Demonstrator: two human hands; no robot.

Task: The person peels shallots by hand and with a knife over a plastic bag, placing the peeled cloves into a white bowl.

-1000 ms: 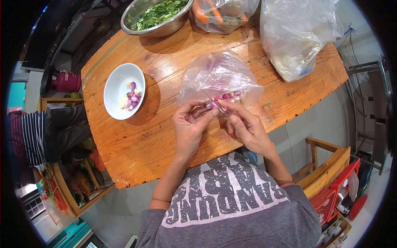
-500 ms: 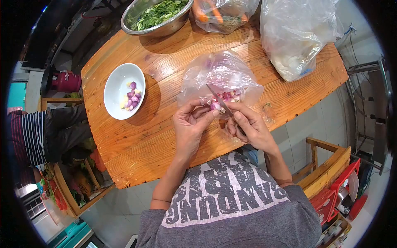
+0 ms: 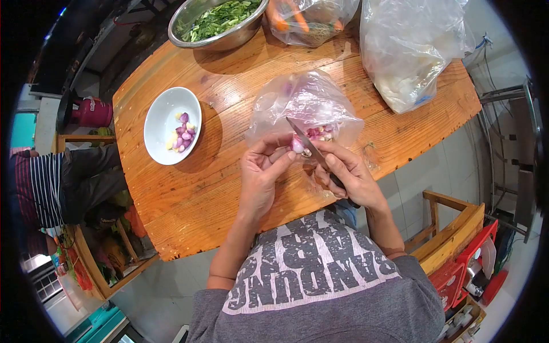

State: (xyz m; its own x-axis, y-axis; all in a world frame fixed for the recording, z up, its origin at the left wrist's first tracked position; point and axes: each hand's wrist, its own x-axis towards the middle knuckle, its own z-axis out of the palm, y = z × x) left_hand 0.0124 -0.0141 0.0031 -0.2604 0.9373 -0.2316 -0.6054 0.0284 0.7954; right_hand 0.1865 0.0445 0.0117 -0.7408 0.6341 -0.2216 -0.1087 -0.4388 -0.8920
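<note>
Between the thumb and fingers of my left hand (image 3: 265, 171) is a small purple shallot (image 3: 297, 144). My right hand (image 3: 350, 176) is closed round the dark handle of a knife (image 3: 309, 143), its blade slanting up and left beside the shallot. Just beyond both hands lies a clear plastic bag (image 3: 303, 103) with several shallots and loose skins (image 3: 321, 132) at its near opening. A white bowl (image 3: 157, 124) to the left holds peeled shallots and a few pale cloves (image 3: 183, 134).
The wooden table (image 3: 189, 211) carries a steel bowl of chopped greens (image 3: 220, 23), a bag of carrots (image 3: 309, 23) and a large plastic bag (image 3: 409, 51) along its far side. Another person in a striped top (image 3: 46, 186) stands at the left. A wooden stool (image 3: 452, 228) is at the right.
The knife and my right hand have shifted very slightly, and the shallot has turned a little in my left fingers. Everything else stays where it was.
</note>
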